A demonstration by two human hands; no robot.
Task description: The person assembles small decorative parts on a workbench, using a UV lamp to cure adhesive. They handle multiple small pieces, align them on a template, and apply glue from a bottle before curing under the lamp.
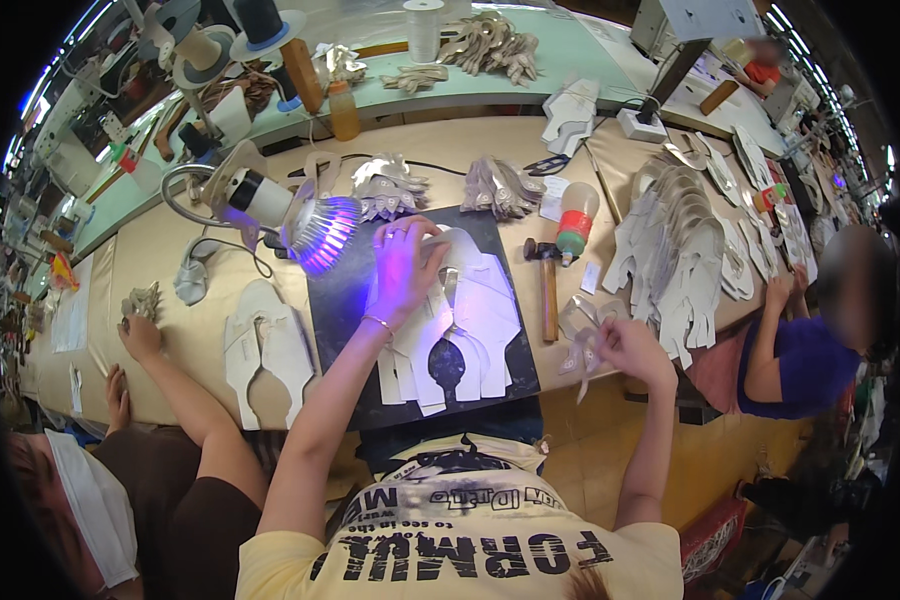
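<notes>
My left hand (406, 268) presses flat on a white cut shoe-upper piece (475, 310) that lies on a black mat (342, 330) under the violet glow of a gooseneck lamp (315, 232). A bracelet sits on that wrist. My right hand (625, 347) is off the mat's right edge, its fingers closed on a thin pale strip piece (582, 350). More white cut pieces are stacked under the one I press.
A hammer (547, 280) and a red-and-green glue bottle (575, 220) lie right of the mat. White cut pieces (262, 345) sit left of it; a fanned stack (682, 255) is to the right. One person sits at my left, another at the right.
</notes>
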